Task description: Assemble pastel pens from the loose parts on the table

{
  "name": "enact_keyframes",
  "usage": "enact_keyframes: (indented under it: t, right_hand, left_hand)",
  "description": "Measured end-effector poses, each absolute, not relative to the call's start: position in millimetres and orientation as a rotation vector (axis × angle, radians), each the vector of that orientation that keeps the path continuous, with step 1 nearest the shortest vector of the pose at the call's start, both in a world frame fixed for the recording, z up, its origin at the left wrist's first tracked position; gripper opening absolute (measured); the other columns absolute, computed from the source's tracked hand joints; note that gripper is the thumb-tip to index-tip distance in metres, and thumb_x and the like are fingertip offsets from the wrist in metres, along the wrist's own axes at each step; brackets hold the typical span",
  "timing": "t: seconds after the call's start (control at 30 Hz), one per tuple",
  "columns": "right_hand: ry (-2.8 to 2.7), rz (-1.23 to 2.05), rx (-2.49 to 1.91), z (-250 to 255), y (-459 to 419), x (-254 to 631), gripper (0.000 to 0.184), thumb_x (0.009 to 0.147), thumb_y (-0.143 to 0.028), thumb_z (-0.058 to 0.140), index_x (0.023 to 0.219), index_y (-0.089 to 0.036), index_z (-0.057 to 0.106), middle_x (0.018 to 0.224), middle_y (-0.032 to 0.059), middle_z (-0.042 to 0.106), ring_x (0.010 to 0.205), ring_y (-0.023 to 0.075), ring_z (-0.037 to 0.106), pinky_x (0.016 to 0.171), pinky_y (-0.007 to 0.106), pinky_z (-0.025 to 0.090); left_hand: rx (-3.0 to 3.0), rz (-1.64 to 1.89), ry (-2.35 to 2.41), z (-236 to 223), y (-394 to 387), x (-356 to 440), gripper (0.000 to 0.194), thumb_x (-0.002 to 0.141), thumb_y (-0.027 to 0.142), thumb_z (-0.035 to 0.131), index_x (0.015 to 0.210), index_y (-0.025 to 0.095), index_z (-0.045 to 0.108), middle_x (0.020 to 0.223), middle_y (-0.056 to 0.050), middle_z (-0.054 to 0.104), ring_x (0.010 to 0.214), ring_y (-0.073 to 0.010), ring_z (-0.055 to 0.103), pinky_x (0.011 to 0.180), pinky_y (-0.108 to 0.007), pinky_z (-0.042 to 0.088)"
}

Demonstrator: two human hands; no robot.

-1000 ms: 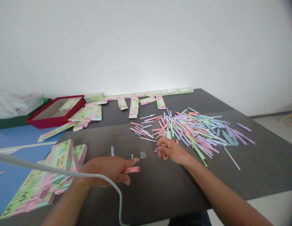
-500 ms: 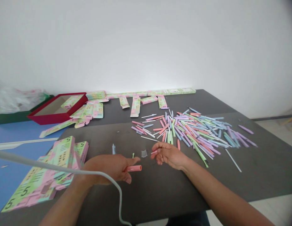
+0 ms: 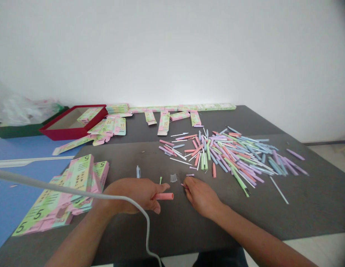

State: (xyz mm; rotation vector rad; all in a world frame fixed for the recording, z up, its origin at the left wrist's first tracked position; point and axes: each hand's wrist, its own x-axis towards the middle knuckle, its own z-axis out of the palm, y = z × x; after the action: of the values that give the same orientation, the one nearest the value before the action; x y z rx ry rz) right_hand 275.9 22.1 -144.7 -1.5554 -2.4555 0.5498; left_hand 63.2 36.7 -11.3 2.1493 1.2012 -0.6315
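Note:
My left hand (image 3: 133, 194) is closed around a coral pen barrel (image 3: 167, 196), whose open end points right. My right hand (image 3: 202, 197) is down at the tabletop, its fingers pinched on a small pink pen part (image 3: 184, 185) that is mostly hidden. Just beyond those fingers lies a tiny lilac pen part (image 3: 190, 175). Some small clear pieces (image 3: 173, 178) rest between the hands. Behind the left hand are a small green part (image 3: 160, 180) and a pale blue pen piece (image 3: 138, 171). A wide pile of pastel pen parts (image 3: 226, 157) spreads beyond the right hand.
Printed cartons (image 3: 80, 176) are stacked at the left, with more along the wall (image 3: 208, 107). A red box (image 3: 69, 133) and a green box (image 3: 19, 130) with a plastic bag stand at the far left. A white cable (image 3: 116, 197) crosses before my left arm.
My right hand has lowered to the tabletop with the small pink part, after lifting it near the pile. The left hand keeps hold of the barrel. The whole view has shifted slightly.

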Motion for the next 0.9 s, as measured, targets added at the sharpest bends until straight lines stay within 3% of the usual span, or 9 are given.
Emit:
enact_keyframes:
  t: [0.2, 0.47, 0.7, 0.9]
  right_hand:
    - [-2.534, 0.469, -1.689, -144, 28, 273, 0.015, 0.091, -0.013, 0.038, 0.097, -0.017, 0.052, 0.098, 0.0102, 0.062, 0.088, 0.0227, 0.058, 0.071, 0.032, 0.037]
    - [-2.462, 0.429, -1.754, -136, 30, 259, 0.017, 0.094, -0.028, 0.041, 0.092, -0.018, 0.055, 0.094, 0.0095, 0.061, 0.083, 0.0214, 0.060, 0.065, 0.030, 0.037]
    - [-2.372, 0.593, -1.722, -148, 30, 254, 0.013, 0.093, -0.024, 0.042, 0.094, -0.019, 0.054, 0.095, 0.0081, 0.063, 0.085, 0.0215, 0.060, 0.067, 0.030, 0.036]
    - [-2.266, 0.659, -1.681, -151, 25, 258, 0.009, 0.091, -0.020, 0.042, 0.097, -0.020, 0.049, 0.095, 0.0071, 0.063, 0.085, 0.0205, 0.060, 0.066, 0.029, 0.034]
  left_hand:
    - [2.159, -0.561, 1.179, -18, 37, 56, 0.065, 0.077, 0.036, 0.059, 0.139, 0.023, 0.042, 0.114, -0.011, 0.068, 0.091, -0.0259, 0.065, 0.071, -0.031, 0.048]
    - [2.209, -0.595, 1.205, -8, 37, 50, 0.059, 0.080, 0.040, 0.051, 0.137, 0.023, 0.046, 0.084, -0.006, 0.073, 0.065, -0.0225, 0.065, 0.053, -0.027, 0.042]
    - [2.213, -0.553, 1.259, -13, 41, 37, 0.059, 0.082, 0.047, 0.047, 0.136, 0.024, 0.045, 0.079, -0.003, 0.069, 0.073, -0.0222, 0.064, 0.059, -0.026, 0.044]
    - [2.166, -0.562, 1.293, -3, 42, 35, 0.053, 0.083, 0.043, 0.047, 0.133, 0.025, 0.048, 0.081, -0.002, 0.070, 0.076, -0.0232, 0.065, 0.061, -0.027, 0.044]
